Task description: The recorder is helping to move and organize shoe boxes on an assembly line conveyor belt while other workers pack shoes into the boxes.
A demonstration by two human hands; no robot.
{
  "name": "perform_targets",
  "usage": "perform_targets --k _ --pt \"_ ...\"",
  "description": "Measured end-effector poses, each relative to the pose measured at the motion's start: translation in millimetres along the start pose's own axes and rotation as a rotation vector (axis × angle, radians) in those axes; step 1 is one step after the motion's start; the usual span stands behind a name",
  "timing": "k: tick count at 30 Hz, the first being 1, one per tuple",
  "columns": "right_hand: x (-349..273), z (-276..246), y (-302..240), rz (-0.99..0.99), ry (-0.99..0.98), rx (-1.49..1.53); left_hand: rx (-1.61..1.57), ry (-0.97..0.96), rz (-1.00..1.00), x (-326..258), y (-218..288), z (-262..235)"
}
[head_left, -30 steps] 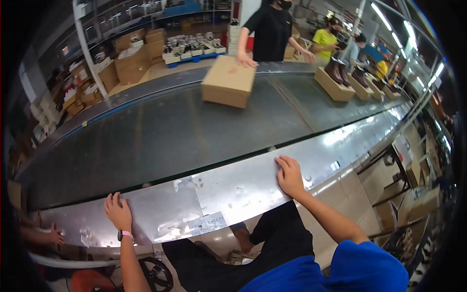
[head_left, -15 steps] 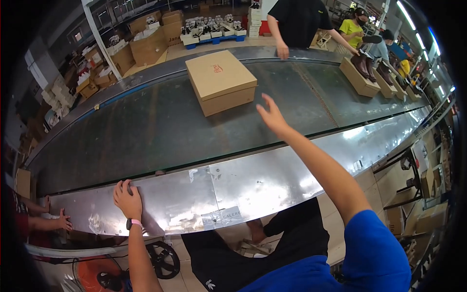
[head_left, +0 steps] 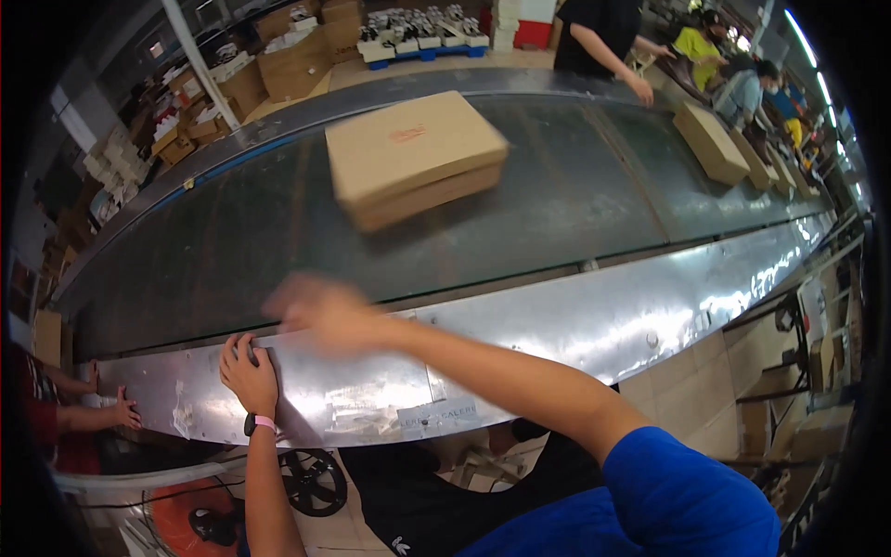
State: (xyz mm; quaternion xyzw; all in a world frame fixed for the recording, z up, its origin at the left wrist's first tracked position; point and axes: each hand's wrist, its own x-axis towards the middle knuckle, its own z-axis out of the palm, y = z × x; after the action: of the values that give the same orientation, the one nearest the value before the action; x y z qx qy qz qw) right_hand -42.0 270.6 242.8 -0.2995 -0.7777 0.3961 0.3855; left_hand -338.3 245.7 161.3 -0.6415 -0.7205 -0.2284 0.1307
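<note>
A lidded brown cardboard box (head_left: 413,153) with a red print on top lies on the dark conveyor belt (head_left: 278,232), apart from both hands. It is slightly blurred. My left hand (head_left: 249,376) rests on the shiny metal ledge (head_left: 529,316) along the belt's near side, fingers apart and holding nothing that shows. A dark watch and a pink band circle that wrist. Just right of it, my right hand (head_left: 325,311) hovers over the inner edge of the ledge. Motion smears its fingers, so their shape cannot be made out.
Another person's hands (head_left: 121,410) touch the ledge's left end. Across the belt, a person in black (head_left: 599,46) reaches out an arm. Several long boxes (head_left: 710,144) stand on the belt at far right. Shoes on boxes (head_left: 422,30) fill a blue pallet behind. An orange fan (head_left: 190,511) stands below.
My right hand has swept left and nearer, from beside the box to near my left hand. The box has turned slightly. The person in black appears farther right. My left hand stays put.
</note>
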Motion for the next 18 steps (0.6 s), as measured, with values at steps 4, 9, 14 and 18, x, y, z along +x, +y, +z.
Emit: perform_targets --k 4,9,14,18 --pt "-24 53 -132 -0.465 -0.577 -0.072 -0.066 0.021 0.045 3 6 25" --pt "-9 -82 -33 -0.224 0.067 -0.519 -0.076 0.041 0.029 7 30 23" --pt "-62 -225 21 0.122 0.175 -0.992 -0.101 0.048 0.035 9 29 11" --pt "-87 -254 19 0.548 0.263 -0.378 -0.082 0.033 0.008 5 22 9"
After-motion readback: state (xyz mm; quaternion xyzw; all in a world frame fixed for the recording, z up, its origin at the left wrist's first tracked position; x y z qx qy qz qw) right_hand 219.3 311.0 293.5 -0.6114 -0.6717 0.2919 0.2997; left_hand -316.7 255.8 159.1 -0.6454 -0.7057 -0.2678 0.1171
